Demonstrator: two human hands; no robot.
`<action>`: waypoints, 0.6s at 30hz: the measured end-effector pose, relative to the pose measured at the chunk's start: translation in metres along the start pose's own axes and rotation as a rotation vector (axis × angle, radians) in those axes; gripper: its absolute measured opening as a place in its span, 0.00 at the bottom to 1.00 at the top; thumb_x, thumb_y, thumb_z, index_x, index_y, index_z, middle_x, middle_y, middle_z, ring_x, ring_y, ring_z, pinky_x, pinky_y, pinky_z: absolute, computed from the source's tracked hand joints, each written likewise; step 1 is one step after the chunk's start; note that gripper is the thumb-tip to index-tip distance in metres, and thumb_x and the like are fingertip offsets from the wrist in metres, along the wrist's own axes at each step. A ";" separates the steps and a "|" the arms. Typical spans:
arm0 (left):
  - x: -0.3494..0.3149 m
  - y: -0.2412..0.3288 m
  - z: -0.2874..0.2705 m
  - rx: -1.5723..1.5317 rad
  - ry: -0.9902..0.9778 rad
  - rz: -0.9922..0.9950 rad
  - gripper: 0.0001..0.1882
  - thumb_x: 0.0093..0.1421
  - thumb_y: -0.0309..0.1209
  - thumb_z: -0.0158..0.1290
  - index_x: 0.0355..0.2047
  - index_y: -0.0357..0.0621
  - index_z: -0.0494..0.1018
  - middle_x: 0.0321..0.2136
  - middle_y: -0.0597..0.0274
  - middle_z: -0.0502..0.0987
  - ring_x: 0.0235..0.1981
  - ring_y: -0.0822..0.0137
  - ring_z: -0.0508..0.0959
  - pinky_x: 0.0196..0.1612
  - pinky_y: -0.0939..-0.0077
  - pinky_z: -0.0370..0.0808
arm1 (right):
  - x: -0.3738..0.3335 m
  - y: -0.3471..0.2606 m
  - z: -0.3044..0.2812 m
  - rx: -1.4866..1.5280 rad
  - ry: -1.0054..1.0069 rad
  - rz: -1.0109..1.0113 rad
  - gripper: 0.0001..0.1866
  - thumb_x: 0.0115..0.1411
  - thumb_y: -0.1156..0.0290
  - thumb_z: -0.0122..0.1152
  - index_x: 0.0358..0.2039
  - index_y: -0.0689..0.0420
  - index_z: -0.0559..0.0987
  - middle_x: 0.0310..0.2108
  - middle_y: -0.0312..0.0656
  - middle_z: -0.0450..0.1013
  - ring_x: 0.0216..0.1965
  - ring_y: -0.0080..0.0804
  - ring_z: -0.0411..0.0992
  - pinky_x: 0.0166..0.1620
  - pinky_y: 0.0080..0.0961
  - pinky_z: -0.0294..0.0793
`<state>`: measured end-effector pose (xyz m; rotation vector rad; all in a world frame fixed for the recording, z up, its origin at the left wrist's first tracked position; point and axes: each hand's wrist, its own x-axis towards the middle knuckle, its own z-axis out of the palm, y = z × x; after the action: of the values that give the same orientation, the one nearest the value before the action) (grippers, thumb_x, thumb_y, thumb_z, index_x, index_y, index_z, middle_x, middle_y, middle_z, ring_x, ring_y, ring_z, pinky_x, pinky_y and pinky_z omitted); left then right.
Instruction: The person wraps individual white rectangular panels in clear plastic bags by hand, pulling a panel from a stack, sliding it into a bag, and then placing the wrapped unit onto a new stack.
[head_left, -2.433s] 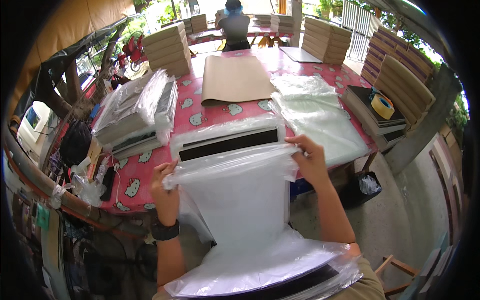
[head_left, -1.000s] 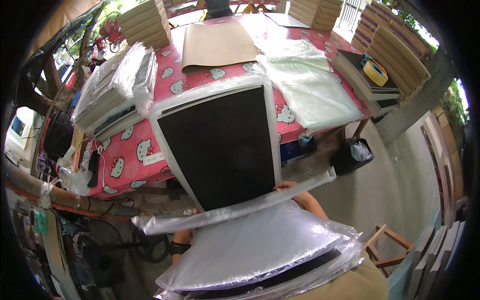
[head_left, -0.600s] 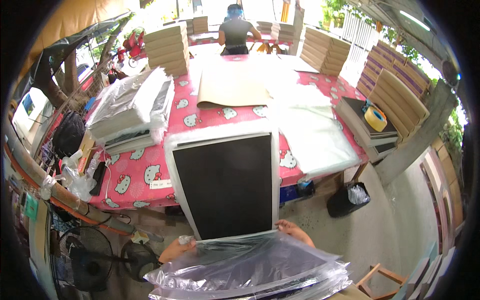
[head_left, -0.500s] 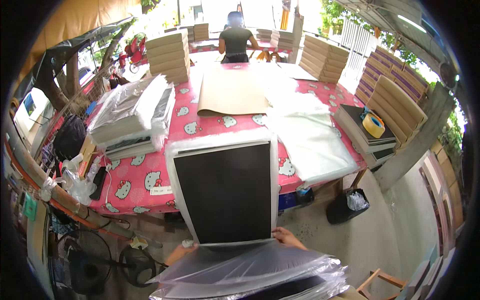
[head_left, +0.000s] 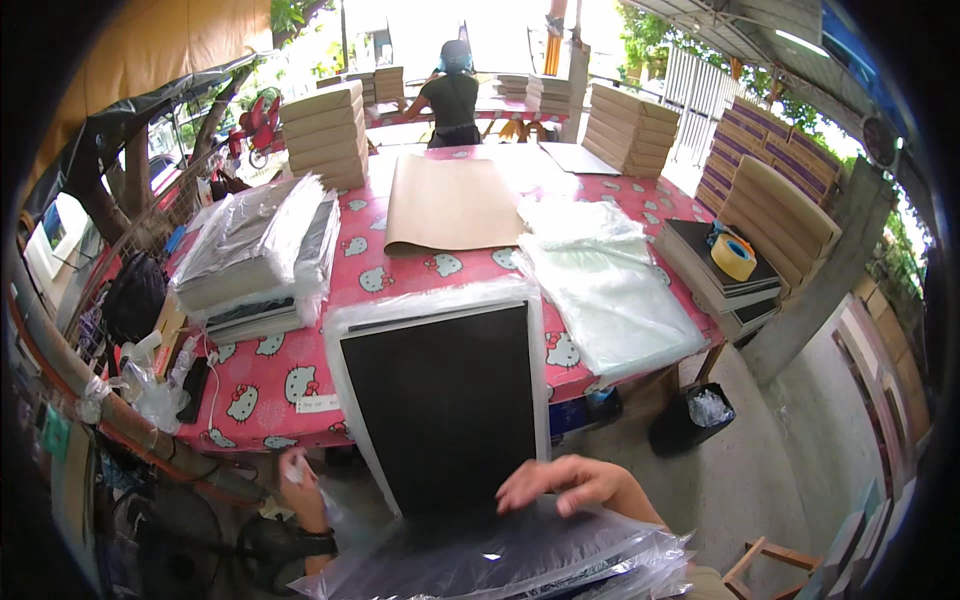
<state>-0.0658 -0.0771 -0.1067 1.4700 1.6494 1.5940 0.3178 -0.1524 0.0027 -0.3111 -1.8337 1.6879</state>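
Note:
A black flat board [head_left: 440,390], in a clear plastic sleeve [head_left: 338,370], leans against the table's near edge. Its lower end meets a heap of clear plastic film [head_left: 500,550] close to my body. Over the board's lower right part is my right hand [head_left: 565,485], fingers stretched and apart, holding nothing. My left hand [head_left: 302,492] is raised left of the board, beside an edge of the film. Something white covers one of its fingertips. Motion blurs those fingers, so whether they pinch the film cannot be made out.
The pink patterned table [head_left: 285,350] carries a plastic-wrapped stack [head_left: 240,240], brown paper [head_left: 450,205], clear plastic bags [head_left: 610,290] and a tape roll [head_left: 733,257] on boards. Right of it stands a black bin [head_left: 690,420]. Another person [head_left: 455,100] works at a far table.
Both hands have come off the board's lower corners. My left hand has risen outward to the left; my right hand has moved up and inward, its fingers now spread over the board.

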 end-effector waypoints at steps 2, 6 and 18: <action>0.018 0.043 -0.003 -0.344 -0.065 -0.083 0.06 0.55 0.27 0.43 0.33 0.39 0.67 0.16 0.69 0.64 0.14 0.83 0.60 0.16 0.89 0.53 | 0.030 0.010 0.013 0.198 -0.531 -0.089 0.30 0.55 0.54 0.47 0.51 0.65 0.62 0.54 0.53 0.55 0.59 0.43 0.46 0.58 0.38 0.42; 0.022 0.146 0.011 -0.711 -0.600 -0.106 0.11 0.53 0.31 0.47 0.35 0.37 0.67 0.16 0.67 0.66 0.14 0.81 0.61 0.16 0.88 0.55 | 0.005 0.106 0.021 0.088 -0.311 0.536 0.33 0.56 0.50 0.44 0.55 0.59 0.57 0.55 0.49 0.54 0.59 0.42 0.47 0.58 0.34 0.43; -0.005 0.178 0.079 -0.527 -1.333 -0.134 0.16 0.55 0.28 0.41 0.44 0.38 0.65 0.29 0.66 0.69 0.22 0.82 0.62 0.25 0.90 0.60 | -0.120 0.033 -0.065 -0.432 0.948 0.467 0.26 0.55 0.62 0.51 0.50 0.62 0.60 0.39 0.45 0.69 0.40 0.27 0.67 0.42 0.23 0.67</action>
<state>0.0724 -0.0832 0.0305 1.4818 0.4788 0.5354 0.4415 -0.1613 -0.0635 -1.5194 -1.3857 1.0374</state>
